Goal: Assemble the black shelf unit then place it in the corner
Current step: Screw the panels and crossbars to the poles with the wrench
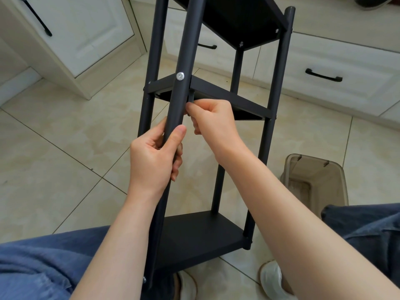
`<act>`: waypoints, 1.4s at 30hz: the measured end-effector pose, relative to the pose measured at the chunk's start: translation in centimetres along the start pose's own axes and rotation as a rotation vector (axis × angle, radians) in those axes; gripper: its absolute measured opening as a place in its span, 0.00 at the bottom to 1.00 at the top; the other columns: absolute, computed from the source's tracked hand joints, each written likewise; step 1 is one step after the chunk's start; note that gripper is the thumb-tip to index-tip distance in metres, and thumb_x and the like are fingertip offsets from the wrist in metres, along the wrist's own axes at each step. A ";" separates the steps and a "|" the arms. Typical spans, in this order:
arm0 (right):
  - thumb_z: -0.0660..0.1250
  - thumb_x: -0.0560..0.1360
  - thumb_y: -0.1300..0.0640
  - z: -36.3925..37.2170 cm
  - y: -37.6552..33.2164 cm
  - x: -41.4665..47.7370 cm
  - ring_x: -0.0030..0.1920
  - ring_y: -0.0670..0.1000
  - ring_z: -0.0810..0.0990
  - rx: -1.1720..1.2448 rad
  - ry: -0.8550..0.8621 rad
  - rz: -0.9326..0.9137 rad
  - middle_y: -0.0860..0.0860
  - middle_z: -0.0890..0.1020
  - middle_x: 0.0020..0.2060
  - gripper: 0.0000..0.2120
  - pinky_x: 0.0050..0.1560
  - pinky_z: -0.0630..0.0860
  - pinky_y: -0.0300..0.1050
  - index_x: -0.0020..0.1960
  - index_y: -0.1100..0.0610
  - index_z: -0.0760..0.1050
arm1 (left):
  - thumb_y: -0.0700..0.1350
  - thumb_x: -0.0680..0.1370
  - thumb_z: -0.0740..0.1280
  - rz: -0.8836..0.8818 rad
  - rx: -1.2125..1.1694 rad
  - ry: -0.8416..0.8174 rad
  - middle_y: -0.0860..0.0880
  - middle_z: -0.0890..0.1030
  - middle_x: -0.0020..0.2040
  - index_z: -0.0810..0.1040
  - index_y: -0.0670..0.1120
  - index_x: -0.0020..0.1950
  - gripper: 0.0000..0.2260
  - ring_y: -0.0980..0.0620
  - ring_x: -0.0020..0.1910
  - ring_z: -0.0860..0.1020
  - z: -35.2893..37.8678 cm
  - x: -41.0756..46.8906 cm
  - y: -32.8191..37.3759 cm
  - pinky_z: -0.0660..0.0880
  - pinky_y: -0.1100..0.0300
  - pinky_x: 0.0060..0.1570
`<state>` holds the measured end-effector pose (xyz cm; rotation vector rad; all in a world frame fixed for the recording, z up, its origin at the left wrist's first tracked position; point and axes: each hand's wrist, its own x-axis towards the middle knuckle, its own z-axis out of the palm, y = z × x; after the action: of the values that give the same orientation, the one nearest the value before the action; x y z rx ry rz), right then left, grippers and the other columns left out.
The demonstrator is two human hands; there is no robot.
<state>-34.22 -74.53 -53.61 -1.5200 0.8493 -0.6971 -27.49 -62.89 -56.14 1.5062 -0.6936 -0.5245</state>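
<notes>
The black shelf unit (pixel 267 135) stands tilted on the tiled floor (pixel 65 131), its foot between the person's knees and its top leaning away toward the white cabinets (pixel 82 29) along the far edge of the floor. Three shelves show between the poles: the bottom shelf (pixel 194 237) near the white shoes (pixel 272 276), the middle shelf (pixel 227 97) at hand height, and the top shelf (pixel 233 20) running out of the upper edge of the view. A silver screw (pixel 180 76) sits in the front pole (pixel 188 50) where the middle shelf meets it. The left hand (pixel 153 156) is wrapped round that front pole below the screw, thumb lying across the front and fingers curled behind. The right hand (pixel 214 120) reaches in just behind the same pole, directly under the middle shelf's front bar, fingers bunched and pinching a small grey piece (pixel 191 98) that points up at the shelf's underside (most of it is hidden by the fingers and the pole, so what it is cannot be told). A translucent brown bin (pixel 313 176) stands on the floor to the right of the unit, near the right knee, and blue jeans (pixel 43 267) fill the lower corners. A black drawer handle (pixel 323 75) shows on the cabinet beyond the bin.
</notes>
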 end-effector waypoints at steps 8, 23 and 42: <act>0.65 0.78 0.58 0.2 0.1 0.5 0.33 0.51 0.69 -0.025 -0.005 0.023 0.52 0.70 0.27 0.14 0.40 0.72 0.47 0.34 0.51 0.81 | 0.49 0.80 0.70 -0.012 -0.019 0.001 0.50 0.74 0.30 0.84 0.56 0.62 0.11 0.53 0.22 0.69 0.0 0.1 -0.1 0.66 0.64 0.20; 0.65 0.79 0.58 0.5 0.7 0.6 0.31 0.46 0.76 -0.053 0.067 -0.052 0.47 0.79 0.27 0.15 0.39 0.77 0.47 0.36 0.62 0.81 | 0.49 0.80 0.70 -0.019 -0.027 -0.050 0.50 0.74 0.30 0.85 0.57 0.60 0.09 0.52 0.22 0.70 -0.4 0.3 0.1 0.66 0.64 0.20; 0.65 0.79 0.63 2.6 2.2 1.7 0.35 0.50 0.81 0.010 0.195 -0.171 0.51 0.82 0.32 0.13 0.44 0.79 0.53 0.39 0.65 0.81 | 0.53 0.77 0.72 -0.026 -0.028 -0.056 0.50 0.74 0.30 0.84 0.55 0.60 0.13 0.53 0.22 0.69 -0.6 1.1 -0.2 0.66 0.64 0.20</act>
<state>-31.43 -74.58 -56.15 -1.5453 0.8651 -0.9866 -26.25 -63.29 -56.24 1.4809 -0.7083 -0.5959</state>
